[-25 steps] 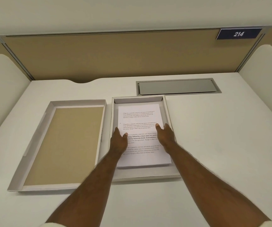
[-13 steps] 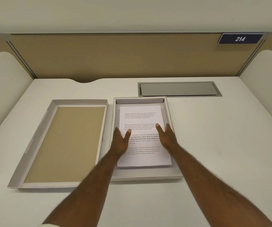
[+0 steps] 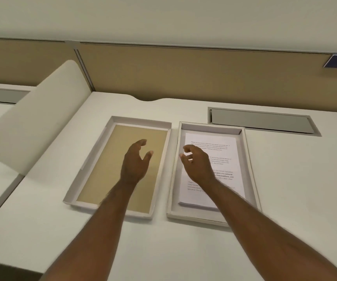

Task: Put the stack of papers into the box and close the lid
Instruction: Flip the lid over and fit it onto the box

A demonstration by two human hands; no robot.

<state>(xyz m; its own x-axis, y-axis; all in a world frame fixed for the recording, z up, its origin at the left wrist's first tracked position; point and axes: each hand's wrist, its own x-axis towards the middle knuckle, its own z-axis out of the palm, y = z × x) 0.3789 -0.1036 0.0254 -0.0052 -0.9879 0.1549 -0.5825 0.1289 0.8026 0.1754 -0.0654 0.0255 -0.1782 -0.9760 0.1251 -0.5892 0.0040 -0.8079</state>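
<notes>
Looking down at a pale desk (image 3: 285, 199) backed by a tan partition (image 3: 183, 74), with a grey metal cover plate (image 3: 261, 121) set into the far right of the desktop. A curved white side divider (image 3: 37, 118) rises at the left. Two shallow white trays sit side by side at the middle: the lid (image 3: 121, 165), on the left, lies upturned showing a tan inner panel, and the box (image 3: 250, 169), just to its right, holds the stack of papers (image 3: 224, 155) lying flat inside, printed side up. Both bare forearms reach in from the near edge. The left hand (image 3: 135, 163) hangs over the lid, fingers loosely spread and holding nothing. The right hand (image 3: 196, 165) hangs over the left part of the papers, fingers curled loosely apart, gripping nothing
</notes>
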